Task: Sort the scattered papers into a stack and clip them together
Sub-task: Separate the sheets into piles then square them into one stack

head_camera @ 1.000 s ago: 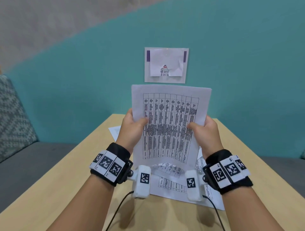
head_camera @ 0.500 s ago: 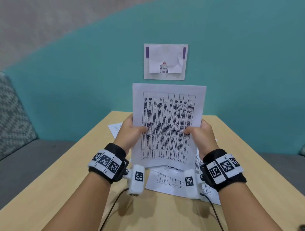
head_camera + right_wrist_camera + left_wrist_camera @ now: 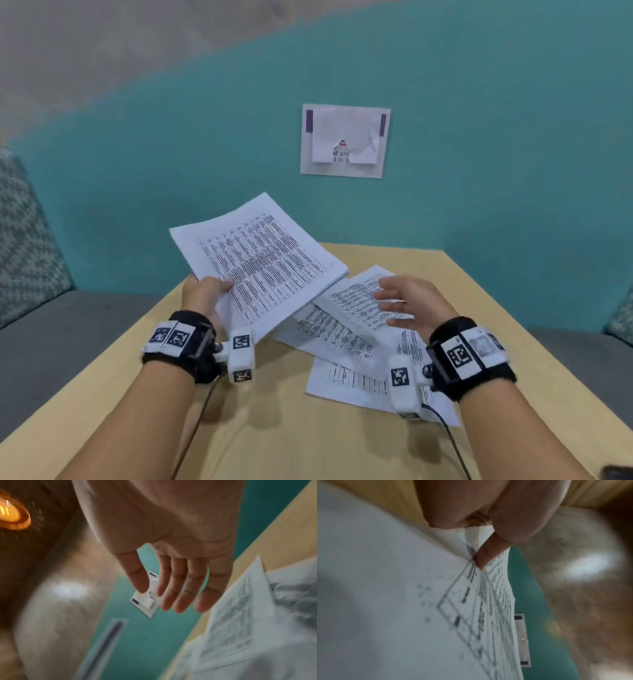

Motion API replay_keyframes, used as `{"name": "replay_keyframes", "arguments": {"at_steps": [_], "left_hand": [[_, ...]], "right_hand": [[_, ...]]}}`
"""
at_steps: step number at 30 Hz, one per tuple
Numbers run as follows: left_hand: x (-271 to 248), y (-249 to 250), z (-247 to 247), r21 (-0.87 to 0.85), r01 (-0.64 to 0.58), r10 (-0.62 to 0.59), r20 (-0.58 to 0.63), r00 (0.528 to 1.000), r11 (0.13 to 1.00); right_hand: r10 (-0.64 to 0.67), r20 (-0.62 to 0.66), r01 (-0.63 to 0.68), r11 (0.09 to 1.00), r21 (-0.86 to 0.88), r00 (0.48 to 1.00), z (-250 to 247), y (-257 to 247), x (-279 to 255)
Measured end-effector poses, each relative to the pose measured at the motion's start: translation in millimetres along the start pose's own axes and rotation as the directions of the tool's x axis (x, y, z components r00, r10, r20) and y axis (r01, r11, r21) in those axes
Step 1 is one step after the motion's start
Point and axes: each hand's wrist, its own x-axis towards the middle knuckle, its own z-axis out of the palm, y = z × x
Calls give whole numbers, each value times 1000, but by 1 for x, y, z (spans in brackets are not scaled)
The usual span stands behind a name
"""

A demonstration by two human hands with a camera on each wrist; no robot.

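A moment ago both hands held the stack of papers straight up in front of the wall. Now the right hand has let go. Only the left hand holds the stack, and the stack leans over to the left, up above the table.

The left hand pinches the stack at its near left edge. In the left wrist view the thumb lies on the printed top side, and the other fingers are under the sheets, mostly hidden. The right hand is open. Its fingers are straight and spread a little, and it holds nothing. It floats just above the loose sheets on the right side of the table.

The job now looks like picking up the next loose sheet. These sheets lie on top of each other and point different ways. It is best to take the top one first. Slide it toward the table edge or lift it by a corner, because flat paper is hard to pick up. Keep the left pinch tight so the stack does not fan out or slip.

The sign on the wall sits higher above the papers than before. No clip shows in any view.
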Motion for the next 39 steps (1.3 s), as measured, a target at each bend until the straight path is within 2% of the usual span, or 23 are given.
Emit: {"name": "replay_keyframes", "arguments": {"at_steps": [2, 3, 6, 9, 12, 16, 22, 24, 25, 26, 29, 31, 36, 39], "left_hand": [[38, -27, -12, -66, 117, -115, 34, 993, 991], [41, -35, -14, -96, 179, -174, 58, 983, 979], [14, -38, -4, -137, 254, -247, 66, 967, 958], [6, -45, 0, -159, 283, -276, 64, 959, 946], [10, -52, -7, -260, 334, -321, 94, 942, 906], [38, -66, -24, -298, 412, -384, 149, 911, 861], [23, -52, -26, -328, 397, -370, 144, 918, 857], [18, -51, -25, -313, 396, -366, 152, 918, 863], [16, -51, -23, -299, 397, -368, 150, 918, 868], [14, -49, -22, -288, 397, -370, 147, 917, 871], [16, -52, -22, -295, 407, -376, 156, 913, 865], [17, -53, -23, -299, 408, -379, 154, 913, 863], [12, -50, -23, -281, 390, -363, 146, 920, 877], [14, -51, -24, -266, 399, -372, 148, 916, 878]], "right_hand": [[100, -65, -113, 963, -245, 993, -2, 7, 16], [115, -109, -148, 915, -375, 987, -5, 9, 22], [125, -172, -210, 690, -692, 977, -13, 15, 37], [156, -174, -229, 481, -846, 972, -7, 25, 47], [236, -214, -285, 329, -900, 948, 14, 28, 46], [252, -186, -234, 177, -956, 950, 38, 28, 49], [325, -100, -159, 160, -974, 940, 26, 17, 65], [344, -105, -159, 132, -978, 933, 19, 13, 58], [359, -90, -123, 69, -990, 929, 18, 12, 56], [392, -92, -119, 46, -992, 915, 16, 14, 57], [440, -125, -144, 11, -989, 889, 12, 15, 56], [408, -128, -146, 13, -989, 904, 3, 23, 64], [288, -128, -157, 78, -985, 949, -24, 43, 74], [224, -183, -235, 230, -944, 957, -40, 49, 79]]}}
